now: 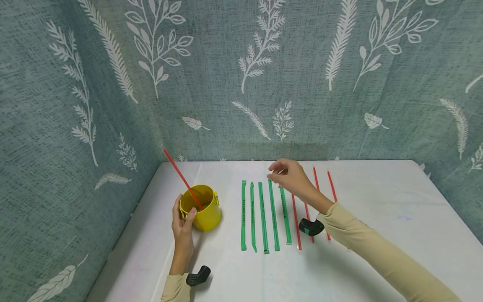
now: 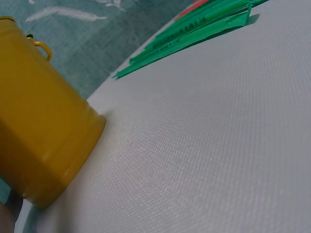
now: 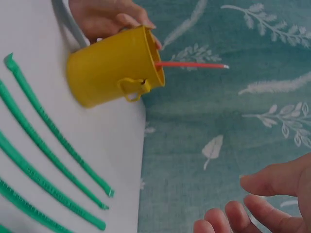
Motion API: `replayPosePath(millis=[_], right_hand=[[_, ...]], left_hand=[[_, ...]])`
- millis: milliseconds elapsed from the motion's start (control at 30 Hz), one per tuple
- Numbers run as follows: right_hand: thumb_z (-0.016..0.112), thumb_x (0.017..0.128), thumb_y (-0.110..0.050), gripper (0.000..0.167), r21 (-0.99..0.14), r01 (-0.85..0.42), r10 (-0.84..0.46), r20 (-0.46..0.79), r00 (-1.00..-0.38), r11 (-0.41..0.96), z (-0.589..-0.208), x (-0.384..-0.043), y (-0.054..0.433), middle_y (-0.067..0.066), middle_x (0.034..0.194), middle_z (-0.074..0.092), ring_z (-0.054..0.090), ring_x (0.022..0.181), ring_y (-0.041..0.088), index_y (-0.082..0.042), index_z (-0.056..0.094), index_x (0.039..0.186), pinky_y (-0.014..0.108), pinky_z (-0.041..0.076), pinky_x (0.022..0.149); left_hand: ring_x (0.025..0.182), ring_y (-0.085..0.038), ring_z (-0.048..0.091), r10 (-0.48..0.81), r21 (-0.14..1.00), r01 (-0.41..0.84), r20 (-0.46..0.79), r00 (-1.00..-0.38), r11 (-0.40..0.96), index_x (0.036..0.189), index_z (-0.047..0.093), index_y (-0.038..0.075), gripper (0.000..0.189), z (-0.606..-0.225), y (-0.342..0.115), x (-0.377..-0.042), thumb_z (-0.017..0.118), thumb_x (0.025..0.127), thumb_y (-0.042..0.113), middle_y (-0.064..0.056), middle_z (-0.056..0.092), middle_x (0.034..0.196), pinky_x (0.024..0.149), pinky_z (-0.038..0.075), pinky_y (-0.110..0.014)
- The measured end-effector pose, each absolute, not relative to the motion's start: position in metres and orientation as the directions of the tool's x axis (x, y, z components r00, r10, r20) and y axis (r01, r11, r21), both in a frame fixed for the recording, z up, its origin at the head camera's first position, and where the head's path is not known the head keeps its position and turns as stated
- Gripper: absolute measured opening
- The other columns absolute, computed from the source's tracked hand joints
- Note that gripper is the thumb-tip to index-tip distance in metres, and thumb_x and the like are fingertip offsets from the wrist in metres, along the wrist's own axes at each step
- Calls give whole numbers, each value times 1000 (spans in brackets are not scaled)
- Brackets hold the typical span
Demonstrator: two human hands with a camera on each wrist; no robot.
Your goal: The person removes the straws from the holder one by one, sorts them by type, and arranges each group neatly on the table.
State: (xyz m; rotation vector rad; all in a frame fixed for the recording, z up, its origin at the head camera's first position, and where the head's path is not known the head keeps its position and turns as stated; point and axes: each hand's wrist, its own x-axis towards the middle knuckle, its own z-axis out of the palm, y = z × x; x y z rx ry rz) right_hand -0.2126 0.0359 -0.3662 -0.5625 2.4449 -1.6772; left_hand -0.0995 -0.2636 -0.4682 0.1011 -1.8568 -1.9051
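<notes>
My left hand (image 1: 183, 228) holds a small yellow pail (image 1: 209, 219) by its side, thumb at the rim. One thin red stick (image 1: 177, 170) leans in the pail, its upper end well above the rim. My right hand (image 1: 292, 178) is over the far ends of slim green printed packets (image 1: 263, 218), which lie side by side on the table. In the right wrist view, its thumb and fingers (image 3: 272, 182) are apart with nothing between them. Several more red sticks (image 1: 296, 222) lie to the right of the packets, partly hidden by my right arm.
The white-covered table (image 1: 396, 218) meets a green leaf-patterned cloth (image 1: 309, 117) at the back and left. Black wrist devices (image 1: 311, 227) are worn below each hand. The pail's side clasp (image 3: 136, 87) shows in the right wrist view.
</notes>
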Motion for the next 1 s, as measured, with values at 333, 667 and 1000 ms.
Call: replayPosePath(millis=[333,667,1000], right_hand=[[67,87,-12,16,-928,-282,-401,168,-900,243,-360,-212,1,9,91,62,60,73,20,-5,63,100,37,54,65],[66,87,-11,13,-936,-290,-432,182,-884,200,-362,-214,-38,7,90,62,60,72,19,-6,64,99,37,55,65],[66,87,-9,13,-924,-325,-472,199,-859,202,-358,-213,-81,7,90,62,62,75,21,-4,62,99,27,54,62]], left_hand=[[137,-19,26,-386,960,276,268,-882,37,149,25,13,61,-468,-265,-100,49,93,6,-6,30,148,106,27,-17],[138,-19,24,-391,966,256,253,-885,45,149,25,12,61,-470,-266,-99,50,93,8,-3,30,148,106,27,-15],[136,-21,27,-398,965,257,258,-880,57,149,27,15,61,-470,-265,-100,50,93,9,-7,29,148,105,28,-16]])
